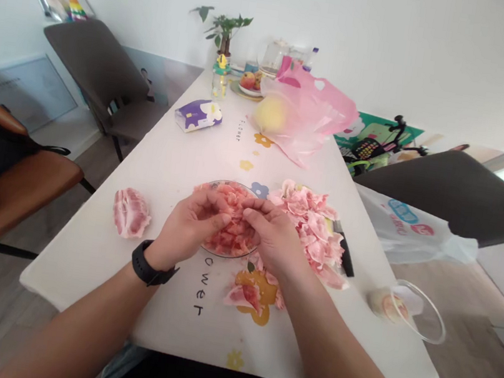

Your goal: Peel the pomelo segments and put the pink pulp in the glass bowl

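Observation:
My left hand [190, 224], with a black band at the wrist, and my right hand [276, 237] meet over a clear round dish [227, 257]. Thumbs and fingers of both are pinched on a small piece of red pomelo flesh [238, 210], partly hidden by the fingertips. Loose red pomelo pulp [229, 239] fills the dish. Left of it lies a peeled pomelo chunk [131, 213] with pale membrane. A heap of pink membrane scraps [315, 227] spreads on the right, partly covering a black-handled knife [346, 257]. More scraps [245, 297] lie near my right wrist.
A pink plastic bag [313, 113] with a yellow pomelo [270, 113] stands toward the back, near a purple tissue pack [198, 116], fruit plate [248, 92] and potted plant [226, 37]. A clear container [393, 305] sits at the right edge, below a hanging white bag [397, 230].

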Tool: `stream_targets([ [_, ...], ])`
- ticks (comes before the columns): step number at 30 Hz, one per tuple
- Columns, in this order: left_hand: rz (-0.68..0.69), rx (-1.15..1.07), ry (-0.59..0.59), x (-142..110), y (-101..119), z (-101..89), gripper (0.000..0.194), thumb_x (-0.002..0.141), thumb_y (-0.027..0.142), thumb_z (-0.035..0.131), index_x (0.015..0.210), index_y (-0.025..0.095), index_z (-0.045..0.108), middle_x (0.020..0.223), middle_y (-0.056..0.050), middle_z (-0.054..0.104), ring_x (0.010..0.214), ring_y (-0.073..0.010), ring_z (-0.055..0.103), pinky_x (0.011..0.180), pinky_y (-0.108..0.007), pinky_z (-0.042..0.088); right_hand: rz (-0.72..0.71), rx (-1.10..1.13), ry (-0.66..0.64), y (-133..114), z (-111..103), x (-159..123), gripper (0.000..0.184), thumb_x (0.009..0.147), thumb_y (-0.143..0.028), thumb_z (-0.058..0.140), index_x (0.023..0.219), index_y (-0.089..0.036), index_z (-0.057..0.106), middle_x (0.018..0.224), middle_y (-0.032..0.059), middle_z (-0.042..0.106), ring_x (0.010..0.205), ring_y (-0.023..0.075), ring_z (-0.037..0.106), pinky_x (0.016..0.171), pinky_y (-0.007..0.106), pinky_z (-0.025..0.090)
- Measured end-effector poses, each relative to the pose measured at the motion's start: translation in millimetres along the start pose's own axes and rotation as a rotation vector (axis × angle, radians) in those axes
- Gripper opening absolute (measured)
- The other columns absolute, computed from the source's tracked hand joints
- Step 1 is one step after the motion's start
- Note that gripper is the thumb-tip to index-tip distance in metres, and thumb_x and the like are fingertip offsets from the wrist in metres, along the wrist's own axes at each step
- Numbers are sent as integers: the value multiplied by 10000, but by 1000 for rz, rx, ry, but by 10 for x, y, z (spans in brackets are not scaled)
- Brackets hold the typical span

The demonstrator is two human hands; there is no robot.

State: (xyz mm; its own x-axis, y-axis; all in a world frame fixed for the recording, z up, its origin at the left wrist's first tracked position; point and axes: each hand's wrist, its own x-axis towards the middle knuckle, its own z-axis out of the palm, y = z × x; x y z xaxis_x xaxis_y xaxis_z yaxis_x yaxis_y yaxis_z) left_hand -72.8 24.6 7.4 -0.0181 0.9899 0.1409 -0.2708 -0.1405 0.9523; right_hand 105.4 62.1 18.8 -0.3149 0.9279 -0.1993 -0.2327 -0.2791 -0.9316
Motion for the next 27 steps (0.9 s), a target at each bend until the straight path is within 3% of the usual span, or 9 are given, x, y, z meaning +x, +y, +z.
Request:
stream_targets([
  [5, -25, -36, 6, 28, -38, -49, 173, 836, 269, 864, 875, 192, 714, 828, 2, 674, 735, -114, 599, 687, -244, 508, 38, 13, -53, -119, -77, -1, 191, 777, -255, 789, 949, -191, 735, 685, -36, 673, 555, 85, 557, 579, 239, 466],
  [11, -87, -220, 55, 61, 9, -64, 201, 787, 238, 902, 864, 184, 724, 790, 12, 670, 715, -95, 588, 681, -216, 489, 49, 51, 7, -156, -111, 65, 204, 679, -211, 701, 878, -183, 667, 752, -13, 683, 560, 84, 517, 534, 238, 395],
  [13, -85, -264, 90, 72, 31, -70, 215, 756, 218, 919, 851, 179, 730, 798, 9, 679, 735, -94, 605, 703, -208, 502, -3, -136, 11, -129, -106, 76, 160, 734, -231, 660, 891, -201, 654, 777, -7, 689, 581, 108, 539, 545, 259, 403],
  [16, -68, -282, 116, 81, 38, -85, 208, 751, 201, 919, 848, 179, 736, 806, 7, 685, 758, -97, 624, 726, -204, 517, -158, -681, -5, -75, -53, 57, 122, 833, -229, 625, 949, -230, 663, 794, 4, 701, 658, 169, 611, 613, 319, 466],
  [19, -66, -301, 128, 86, 21, -101, 191, 771, 195, 908, 867, 181, 743, 823, 5, 695, 762, -92, 635, 730, -197, 524, -364, -1088, -89, -27, 27, 29, 200, 925, -229, 596, 1101, -237, 691, 1029, 72, 777, 937, 263, 713, 790, 423, 553],
  [22, -87, -337, 131, 94, 14, -104, 186, 786, 204, 902, 892, 182, 750, 832, 3, 707, 750, -90, 646, 732, -203, 534, -524, -1186, -107, -9, 73, 36, 307, 998, -232, 550, 1275, -229, 680, 1366, 113, 735, 1289, 306, 662, 1025, 503, 547],
  [27, -118, -374, 137, 107, 26, -85, 211, 783, 244, 917, 901, 176, 755, 853, -7, 735, 771, -97, 678, 757, -214, 552, -622, -1157, -66, -69, 98, 89, 328, 1034, -234, 525, 1311, -242, 701, 1442, 92, 715, 1393, 286, 626, 1160, 513, 506],
])
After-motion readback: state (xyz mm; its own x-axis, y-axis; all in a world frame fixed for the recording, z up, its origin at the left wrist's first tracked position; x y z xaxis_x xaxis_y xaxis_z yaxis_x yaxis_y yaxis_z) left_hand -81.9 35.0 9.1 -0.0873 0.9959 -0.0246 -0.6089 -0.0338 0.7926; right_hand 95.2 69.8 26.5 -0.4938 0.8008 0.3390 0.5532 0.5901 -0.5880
